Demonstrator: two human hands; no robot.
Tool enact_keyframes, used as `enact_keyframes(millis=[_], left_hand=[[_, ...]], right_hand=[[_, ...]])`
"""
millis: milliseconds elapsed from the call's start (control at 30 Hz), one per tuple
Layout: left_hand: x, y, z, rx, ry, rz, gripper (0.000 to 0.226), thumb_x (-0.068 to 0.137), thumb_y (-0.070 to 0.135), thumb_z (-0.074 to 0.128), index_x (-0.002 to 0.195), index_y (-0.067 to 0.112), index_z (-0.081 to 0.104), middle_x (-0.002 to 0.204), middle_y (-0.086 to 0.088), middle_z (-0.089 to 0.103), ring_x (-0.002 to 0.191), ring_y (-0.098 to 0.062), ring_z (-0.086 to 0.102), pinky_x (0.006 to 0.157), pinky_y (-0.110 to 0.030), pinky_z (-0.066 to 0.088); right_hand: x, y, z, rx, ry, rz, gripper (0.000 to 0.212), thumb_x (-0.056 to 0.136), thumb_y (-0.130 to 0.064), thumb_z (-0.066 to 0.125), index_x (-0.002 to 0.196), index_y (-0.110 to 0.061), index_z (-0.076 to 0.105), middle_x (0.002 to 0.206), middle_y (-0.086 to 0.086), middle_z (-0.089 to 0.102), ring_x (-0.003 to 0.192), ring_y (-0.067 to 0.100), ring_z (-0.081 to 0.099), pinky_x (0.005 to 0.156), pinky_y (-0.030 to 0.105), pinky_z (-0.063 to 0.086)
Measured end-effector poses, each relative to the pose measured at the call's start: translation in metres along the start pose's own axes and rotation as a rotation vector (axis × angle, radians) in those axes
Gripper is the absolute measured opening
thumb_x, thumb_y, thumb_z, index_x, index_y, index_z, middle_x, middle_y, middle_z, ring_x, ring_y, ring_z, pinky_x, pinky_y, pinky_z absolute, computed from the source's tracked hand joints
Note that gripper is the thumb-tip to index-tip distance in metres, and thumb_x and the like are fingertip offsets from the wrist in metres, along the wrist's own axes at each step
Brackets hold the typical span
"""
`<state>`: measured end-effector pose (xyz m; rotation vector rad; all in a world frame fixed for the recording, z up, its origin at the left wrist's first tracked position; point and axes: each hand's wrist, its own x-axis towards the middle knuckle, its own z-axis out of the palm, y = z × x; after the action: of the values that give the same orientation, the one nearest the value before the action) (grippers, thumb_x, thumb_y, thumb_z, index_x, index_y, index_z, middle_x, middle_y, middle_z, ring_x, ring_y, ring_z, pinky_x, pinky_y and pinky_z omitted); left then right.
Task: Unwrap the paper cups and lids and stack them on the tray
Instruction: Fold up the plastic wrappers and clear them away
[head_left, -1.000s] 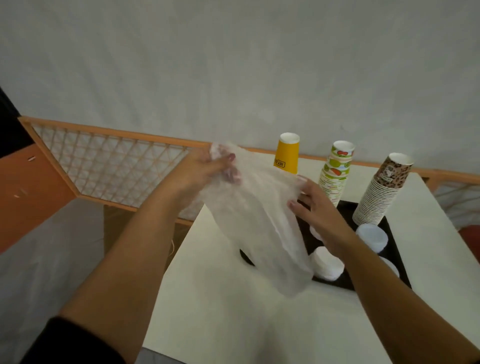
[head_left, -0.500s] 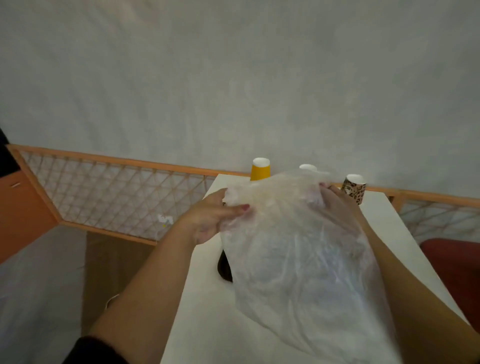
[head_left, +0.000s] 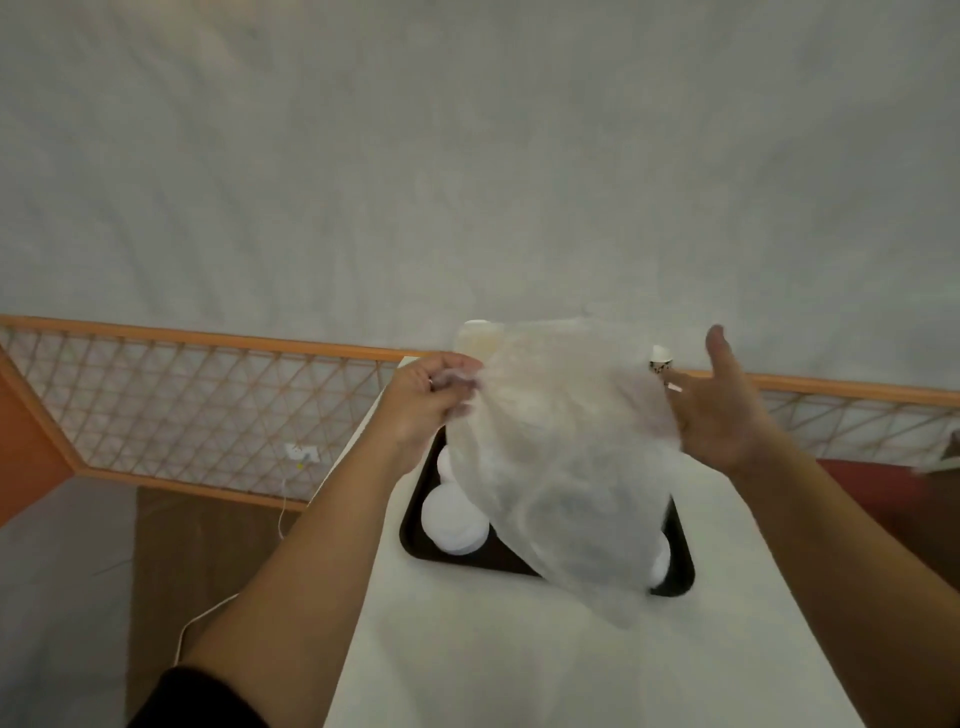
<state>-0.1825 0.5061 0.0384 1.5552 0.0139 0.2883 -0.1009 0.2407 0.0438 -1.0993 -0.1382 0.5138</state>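
Note:
A thin clear plastic wrapper (head_left: 561, 467) hangs in the air over the black tray (head_left: 415, 512). My left hand (head_left: 426, 402) pinches its upper left corner. My right hand (head_left: 719, 410) is beside the wrapper's right edge with fingers spread, holding nothing. White lids (head_left: 454, 522) lie stacked on the tray's left side, and another lid stack (head_left: 660, 564) shows at the right under the wrapper. The cup stacks stand behind the wrapper, mostly hidden; only the top of the brown patterned cup stack (head_left: 660, 358) and a blurred yellow cup (head_left: 475, 338) show.
The tray sits on a white table (head_left: 519, 665). An orange rail with netting (head_left: 208, 410) runs behind the table on both sides. A white cable (head_left: 283, 499) hangs on the left above a brown floor. A red object (head_left: 893, 499) lies to the right.
My right hand has let go of the wrapper and opened out to the right. The wrapper now hangs from my left hand alone, and the tray with lids shows again.

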Motion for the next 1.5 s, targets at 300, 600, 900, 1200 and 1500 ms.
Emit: enact_keyframes(millis=[300, 600, 900, 1200, 1500], left_hand=[[0.005, 0.011, -0.003, 0.18, -0.027, 0.09, 0.043, 0.07, -0.007, 0.076, 0.109, 0.009, 0.066, 0.101, -0.009, 0.068, 0.09, -0.014, 0.065, 0.086, -0.027, 0.051], [0.009, 0.05, -0.001, 0.845, 0.071, 0.63, 0.015, 0.078, 0.035, 0.071, 0.08, 0.021, 0.067, 0.123, 0.014, 0.056, 0.11, -0.004, 0.044, 0.098, -0.007, 0.025], [0.01, 0.087, 0.047, 1.055, -0.362, 0.627, 0.012, 0.092, 0.029, 0.059, 0.086, 0.018, 0.059, 0.077, -0.004, 0.063, 0.07, -0.018, 0.054, 0.105, -0.03, 0.032], [-0.019, 0.062, 0.06, 1.042, -0.517, 0.572, 0.014, 0.082, 0.013, 0.067, 0.092, 0.023, 0.063, 0.081, 0.01, 0.059, 0.077, -0.015, 0.057, 0.071, -0.028, 0.044], [-0.009, 0.038, 0.071, 0.976, -0.186, 0.729, 0.037, 0.081, 0.016, 0.071, 0.117, 0.011, 0.061, 0.104, 0.0, 0.055, 0.091, -0.011, 0.049, 0.078, -0.018, 0.036]], right_hand=[[-0.043, -0.009, 0.03, -0.816, -0.156, -0.308, 0.048, 0.078, 0.0, 0.07, 0.119, -0.023, 0.063, 0.099, -0.003, 0.073, 0.094, 0.007, 0.065, 0.096, 0.026, 0.048], [-0.049, -0.011, 0.022, -1.42, 0.01, -0.289, 0.048, 0.069, -0.038, 0.08, 0.113, -0.033, 0.062, 0.108, -0.013, 0.053, 0.099, 0.0, 0.049, 0.085, 0.017, 0.035], [-0.03, 0.016, 0.057, -1.148, -0.164, -0.262, 0.027, 0.094, -0.029, 0.055, 0.118, -0.018, 0.061, 0.112, 0.002, 0.066, 0.107, 0.02, 0.062, 0.095, 0.04, 0.049], [-0.011, 0.008, 0.05, -0.372, -0.013, -0.203, 0.03, 0.094, -0.008, 0.045, 0.119, -0.002, 0.06, 0.1, 0.016, 0.064, 0.084, 0.024, 0.063, 0.062, 0.029, 0.053], [-0.018, 0.005, 0.044, -0.551, -0.168, -0.346, 0.034, 0.085, -0.008, 0.048, 0.116, -0.01, 0.062, 0.099, 0.006, 0.069, 0.087, 0.016, 0.064, 0.073, 0.03, 0.05]])
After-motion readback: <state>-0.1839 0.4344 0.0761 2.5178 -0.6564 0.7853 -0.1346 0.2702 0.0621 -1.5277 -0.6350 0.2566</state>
